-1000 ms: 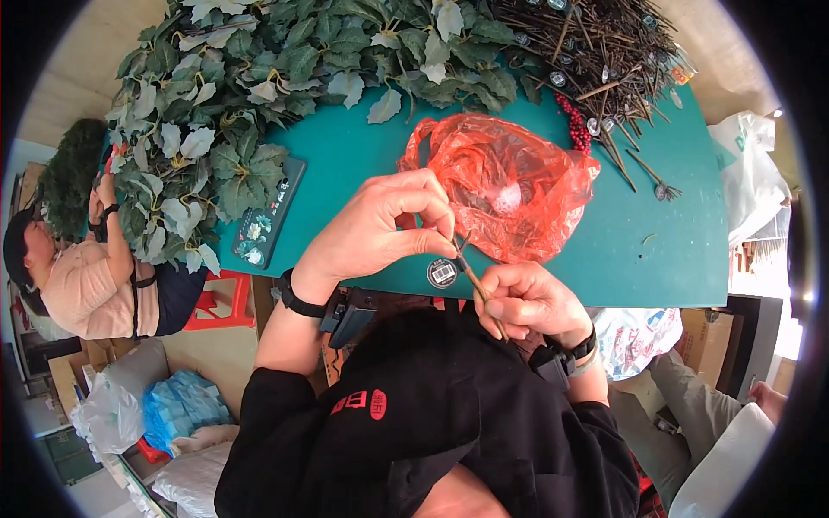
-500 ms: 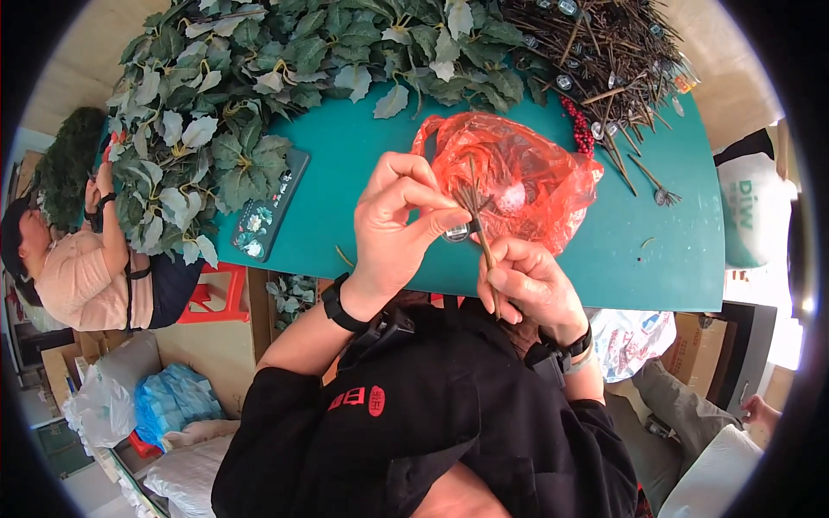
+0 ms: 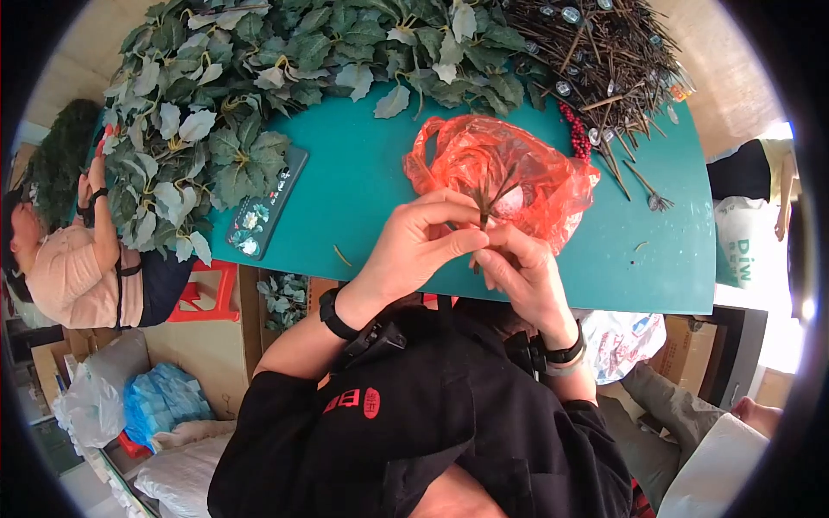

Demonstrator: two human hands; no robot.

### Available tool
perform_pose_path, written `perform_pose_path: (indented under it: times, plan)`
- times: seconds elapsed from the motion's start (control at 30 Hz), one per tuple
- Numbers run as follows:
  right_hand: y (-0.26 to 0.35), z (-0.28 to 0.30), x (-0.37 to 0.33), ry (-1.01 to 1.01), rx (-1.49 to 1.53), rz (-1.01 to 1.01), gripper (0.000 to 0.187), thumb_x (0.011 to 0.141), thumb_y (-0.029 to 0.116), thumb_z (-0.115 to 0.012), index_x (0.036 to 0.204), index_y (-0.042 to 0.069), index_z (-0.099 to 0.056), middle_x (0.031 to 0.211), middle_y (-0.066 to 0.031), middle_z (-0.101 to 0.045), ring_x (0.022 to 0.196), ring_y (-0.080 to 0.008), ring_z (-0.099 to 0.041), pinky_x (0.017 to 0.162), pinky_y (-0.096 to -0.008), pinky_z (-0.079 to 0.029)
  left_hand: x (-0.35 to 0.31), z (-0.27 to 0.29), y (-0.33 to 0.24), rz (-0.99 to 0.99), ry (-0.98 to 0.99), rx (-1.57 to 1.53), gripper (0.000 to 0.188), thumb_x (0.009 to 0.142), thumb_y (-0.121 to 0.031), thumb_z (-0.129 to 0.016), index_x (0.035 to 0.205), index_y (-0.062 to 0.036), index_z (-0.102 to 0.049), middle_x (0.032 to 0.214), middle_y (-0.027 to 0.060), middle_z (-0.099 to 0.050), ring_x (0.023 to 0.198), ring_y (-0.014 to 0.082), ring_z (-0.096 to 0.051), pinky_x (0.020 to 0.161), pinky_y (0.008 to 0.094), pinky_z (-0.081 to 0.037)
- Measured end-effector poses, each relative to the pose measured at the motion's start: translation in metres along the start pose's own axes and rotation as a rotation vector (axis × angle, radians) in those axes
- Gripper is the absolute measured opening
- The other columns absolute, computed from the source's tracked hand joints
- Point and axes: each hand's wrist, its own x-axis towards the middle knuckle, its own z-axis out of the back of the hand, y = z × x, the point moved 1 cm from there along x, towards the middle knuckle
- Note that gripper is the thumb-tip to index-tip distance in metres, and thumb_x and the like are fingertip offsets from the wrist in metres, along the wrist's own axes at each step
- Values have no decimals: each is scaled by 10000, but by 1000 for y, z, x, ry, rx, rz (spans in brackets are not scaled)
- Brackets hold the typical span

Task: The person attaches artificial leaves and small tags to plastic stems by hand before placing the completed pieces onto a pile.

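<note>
A brown artificial branch stem (image 3: 486, 203), forked into several thin prongs at its top, is pinched between both hands in front of my chest. My left hand (image 3: 432, 237) closes thumb and fingers on it just below the fork. Right beside it, my right hand (image 3: 525, 269) grips the lower part of the same stem, hiding most of it. Behind the prongs lies a thin, crumpled red plastic bag (image 3: 557, 194) with something pale inside. The clear round tag seen on the stem earlier is hidden.
Artificial green leaf sprays (image 3: 345, 43) heap along the table's (image 3: 345, 173) far and left sides. Brown stems with clear tags (image 3: 596, 52) pile at the far right, near red berries (image 3: 577, 134). A dark flower-printed board (image 3: 275, 198) lies left. Another person (image 3: 86, 268) works at far left.
My right hand has slid up the stem toward my left hand. The stem stands more upright with its prongs spread, and my left hand has moved slightly lower.
</note>
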Motion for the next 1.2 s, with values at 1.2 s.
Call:
perform_pose_path:
  times: [1.2]
  plan:
    - [26,4,13,-2,215,129,113,805,-36,-602,912,-40,-567,958,-102,-539,721,-125,-578,588,-232,-499,-16,6,-17,89,85,243,87,798,-40,-681,837,37,-666,745,62,-634,592,102,-583,521,231,-459]
